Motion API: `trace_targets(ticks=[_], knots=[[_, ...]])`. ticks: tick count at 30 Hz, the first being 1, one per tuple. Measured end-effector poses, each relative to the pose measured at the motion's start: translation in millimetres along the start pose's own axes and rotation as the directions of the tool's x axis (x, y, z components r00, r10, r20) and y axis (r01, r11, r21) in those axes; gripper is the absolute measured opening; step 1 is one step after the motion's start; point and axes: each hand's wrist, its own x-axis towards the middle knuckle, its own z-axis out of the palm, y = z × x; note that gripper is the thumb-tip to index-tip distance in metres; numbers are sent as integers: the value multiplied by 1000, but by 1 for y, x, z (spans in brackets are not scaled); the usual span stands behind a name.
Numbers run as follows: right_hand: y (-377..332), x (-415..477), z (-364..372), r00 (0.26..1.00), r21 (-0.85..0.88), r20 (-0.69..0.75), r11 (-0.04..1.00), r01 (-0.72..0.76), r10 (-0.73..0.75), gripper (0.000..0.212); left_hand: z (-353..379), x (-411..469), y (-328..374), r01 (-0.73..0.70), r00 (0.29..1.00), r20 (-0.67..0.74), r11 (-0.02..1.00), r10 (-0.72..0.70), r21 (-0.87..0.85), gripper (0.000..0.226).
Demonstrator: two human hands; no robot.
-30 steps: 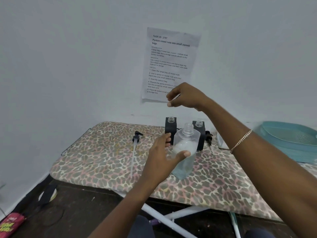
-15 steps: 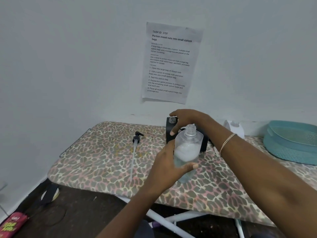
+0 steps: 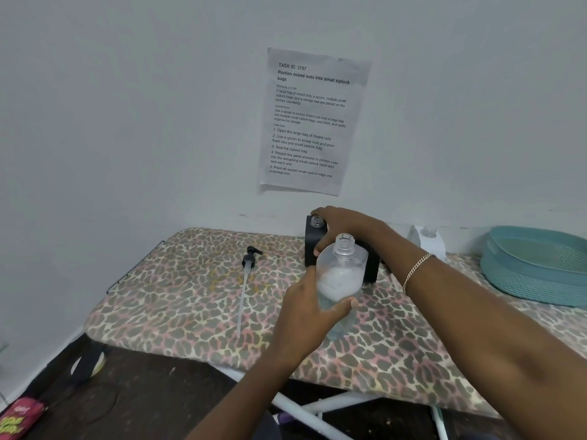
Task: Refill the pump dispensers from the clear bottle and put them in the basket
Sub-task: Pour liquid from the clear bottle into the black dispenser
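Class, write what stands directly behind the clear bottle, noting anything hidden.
Behind the clear bottle stands a black dispenser, neck open, gripped by the right hand. Black shows at the bottle's right edge; the bottle and hand cover whether that is a second dispenser.

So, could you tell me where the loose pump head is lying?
Head view: the pump head lies on the leopard-print board, left of the black dispenser.

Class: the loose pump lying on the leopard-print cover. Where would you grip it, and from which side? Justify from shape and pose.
Grip the black pump head, from above, fingers either side of its collar. It is the thick, rigid end; the dip tube trailing toward the near edge is thin and would likely bend. It lies flat on the cover, leaving only top and sides open.
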Motion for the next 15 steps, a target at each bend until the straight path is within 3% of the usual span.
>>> trace_targets(ticks=[15], knots=[[-4,-92,-52,972,205,-227,972,117,-69,111,-23,-23,6,19,987,-161,997,-6,79,53]])
